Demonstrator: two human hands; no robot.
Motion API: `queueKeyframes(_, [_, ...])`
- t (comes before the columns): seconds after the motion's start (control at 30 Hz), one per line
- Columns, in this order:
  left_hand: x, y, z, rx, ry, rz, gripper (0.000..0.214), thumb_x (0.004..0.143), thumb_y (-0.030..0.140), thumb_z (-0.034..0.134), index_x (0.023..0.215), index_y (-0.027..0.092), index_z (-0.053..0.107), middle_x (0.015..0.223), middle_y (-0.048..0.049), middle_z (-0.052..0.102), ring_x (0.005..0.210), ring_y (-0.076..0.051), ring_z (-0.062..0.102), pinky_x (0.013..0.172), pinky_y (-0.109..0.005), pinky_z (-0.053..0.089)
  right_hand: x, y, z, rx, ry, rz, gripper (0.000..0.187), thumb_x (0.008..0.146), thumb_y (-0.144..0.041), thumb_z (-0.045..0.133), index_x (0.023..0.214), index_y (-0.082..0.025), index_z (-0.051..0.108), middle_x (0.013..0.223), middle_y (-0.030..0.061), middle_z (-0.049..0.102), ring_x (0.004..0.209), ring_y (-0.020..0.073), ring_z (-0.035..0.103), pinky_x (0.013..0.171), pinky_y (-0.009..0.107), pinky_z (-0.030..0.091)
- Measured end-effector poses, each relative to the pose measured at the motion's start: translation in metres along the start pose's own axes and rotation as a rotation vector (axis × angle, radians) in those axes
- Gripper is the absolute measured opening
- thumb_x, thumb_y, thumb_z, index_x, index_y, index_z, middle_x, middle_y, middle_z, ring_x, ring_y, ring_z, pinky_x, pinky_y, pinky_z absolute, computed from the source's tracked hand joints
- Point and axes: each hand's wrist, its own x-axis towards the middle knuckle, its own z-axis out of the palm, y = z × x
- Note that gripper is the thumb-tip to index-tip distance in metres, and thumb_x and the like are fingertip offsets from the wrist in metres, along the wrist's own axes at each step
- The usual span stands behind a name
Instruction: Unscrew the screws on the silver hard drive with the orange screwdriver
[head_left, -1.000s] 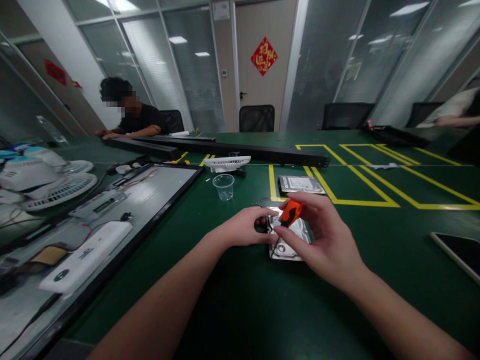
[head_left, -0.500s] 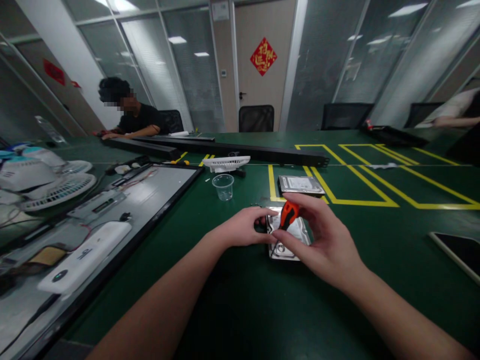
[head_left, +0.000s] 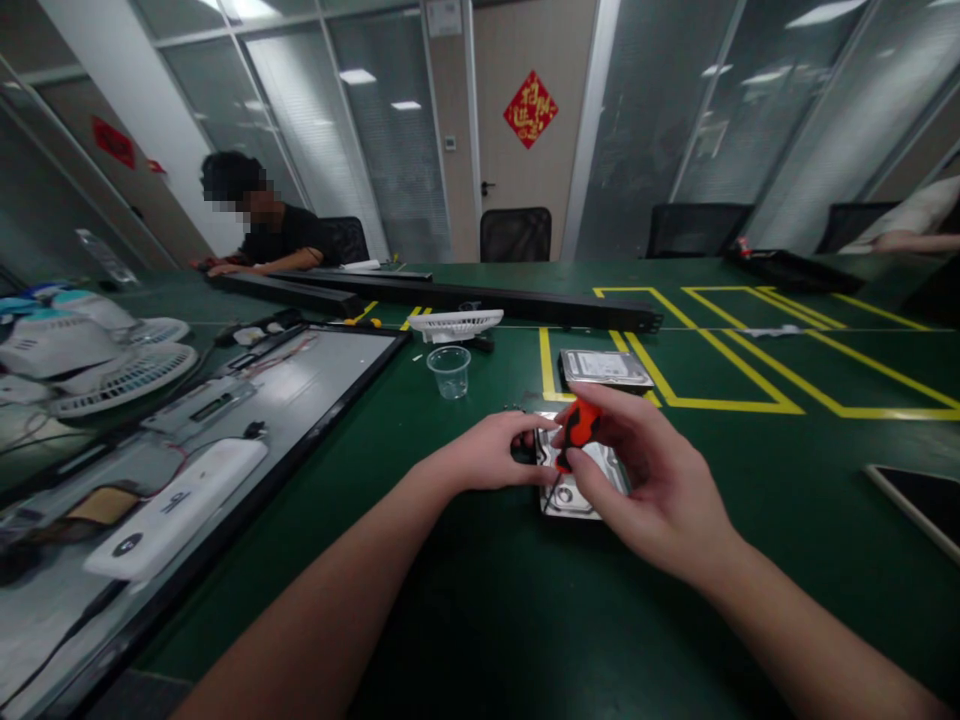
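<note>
Hard drive [head_left: 568, 498], silver, flat on green table [head_left: 750, 490] | orange-black screwdriver [head_left: 583, 425], slanted over drive, pinched between thumb and fingers of right hand [head_left: 660, 472] | left hand [head_left: 491, 452], half-curled at drive's left edge; clasp or touch, cannot tell

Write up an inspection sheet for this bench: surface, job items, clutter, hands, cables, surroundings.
Surface: green table, yellow tape outlines.
Job items: near drive lies flat; screwdriver slants to its near left corner, tip contact unclear. Far drive sits beyond.
Clutter: cup, phone, black bars, panel bearing a white box.
Hands: right hand grips the screwdriver; left hand at the near drive's left side, hold unclear.
Cables: black cable at the white box.
Surroundings: door, glass partitions, seated person; another's sleeve, far right.
</note>
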Motion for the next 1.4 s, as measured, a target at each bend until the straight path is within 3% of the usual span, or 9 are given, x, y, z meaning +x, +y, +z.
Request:
queueKeyframes(0.13, [0.0,0.0,0.0,0.008,-0.011,-0.004,0.059,0.087,0.051,0.094,0.136,0.024,0.077,0.126,-0.0081,0.079,0.106,-0.029,0.071,0.089,-0.036,0.052,0.0,0.0,0.001,0.082,-0.002,0.038,0.064,0.104,-0.017,0.071,0.161,-0.04,0.054,0.128,0.0043,0.078,0.11,0.0223,0.081,0.1,0.04,0.067])
queueKeyframes(0.3, [0.0,0.001,0.0,0.006,-0.011,-0.003,0.049,0.088,0.044,0.093,0.13,0.023,0.078,0.129,-0.009,0.079,0.111,-0.029,0.072,0.095,-0.038,0.053,0.0,0.007,0.003,-0.007,0.047,0.0,0.063,0.099,-0.025,0.086,0.154,-0.04,0.061,0.136,0.0052,0.076,0.118,0.026,0.079,0.104,0.044,0.065])
queueKeyframes(0.47, [-0.001,0.003,0.0,0.013,-0.018,-0.048,0.055,0.087,0.05,0.094,0.13,0.021,0.079,0.125,-0.0104,0.078,0.105,-0.029,0.072,0.091,-0.039,0.055,0.0,0.01,0.001,-0.062,0.068,-0.028,0.057,0.102,-0.023,0.083,0.153,-0.04,0.066,0.137,0.0064,0.074,0.123,0.0287,0.074,0.104,0.047,0.063])
queueKeyframes(0.63, [-0.001,0.005,-0.001,0.005,-0.01,-0.038,0.059,0.087,0.05,0.094,0.135,0.021,0.078,0.121,-0.0096,0.079,0.104,-0.03,0.072,0.09,-0.039,0.056,-0.001,0.007,0.002,-0.032,0.029,-0.029,0.065,0.103,-0.019,0.08,0.16,-0.042,0.06,0.144,0.0067,0.073,0.129,0.0287,0.074,0.108,0.048,0.063])
queueKeyframes(0.73, [-0.001,0.004,-0.001,0.0,-0.004,-0.022,0.056,0.086,0.047,0.094,0.134,0.023,0.079,0.125,-0.0088,0.079,0.107,-0.029,0.072,0.092,-0.039,0.055,-0.001,0.004,0.003,0.063,0.026,0.022,0.068,0.103,-0.018,0.078,0.162,-0.04,0.053,0.14,0.0075,0.074,0.125,0.0273,0.077,0.106,0.046,0.066])
queueKeyframes(0.83, [0.0,0.002,0.0,0.009,-0.011,-0.017,0.054,0.086,0.047,0.094,0.132,0.024,0.079,0.127,-0.0085,0.079,0.107,-0.028,0.072,0.091,-0.038,0.054,-0.001,0.001,0.003,0.126,0.034,0.044,0.059,0.104,-0.018,0.075,0.156,-0.036,0.055,0.135,0.0083,0.075,0.118,0.0264,0.079,0.103,0.045,0.068])
queueKeyframes(0.93, [0.0,0.002,0.0,0.016,-0.011,-0.014,0.059,0.086,0.049,0.094,0.137,0.023,0.078,0.124,-0.0084,0.079,0.103,-0.028,0.072,0.089,-0.037,0.054,0.0,0.0,0.002,0.066,0.029,0.016,0.055,0.104,-0.019,0.074,0.154,-0.036,0.059,0.135,0.0082,0.075,0.117,0.0264,0.078,0.102,0.044,0.067])
queueKeyframes(1.13, [0.0,0.004,-0.002,0.038,-0.012,-0.034,0.066,0.086,0.051,0.094,0.142,0.022,0.076,0.121,-0.0096,0.079,0.103,-0.03,0.073,0.09,-0.039,0.055,0.001,0.004,0.002,-0.049,0.06,-0.012,0.063,0.097,-0.026,0.089,0.152,-0.042,0.065,0.136,0.0034,0.078,0.112,0.0241,0.078,0.101,0.041,0.066])
queueKeyframes(1.4, [-0.001,-0.001,0.001,-0.01,-0.002,0.005,0.063,0.087,0.052,0.093,0.14,0.022,0.077,0.128,-0.011,0.079,0.113,-0.033,0.074,0.099,-0.044,0.057,-0.001,0.001,0.0,-0.015,-0.022,-0.016,0.063,0.104,-0.02,0.074,0.163,-0.038,0.057,0.138,0.0087,0.076,0.117,0.0286,0.079,0.1,0.046,0.068])
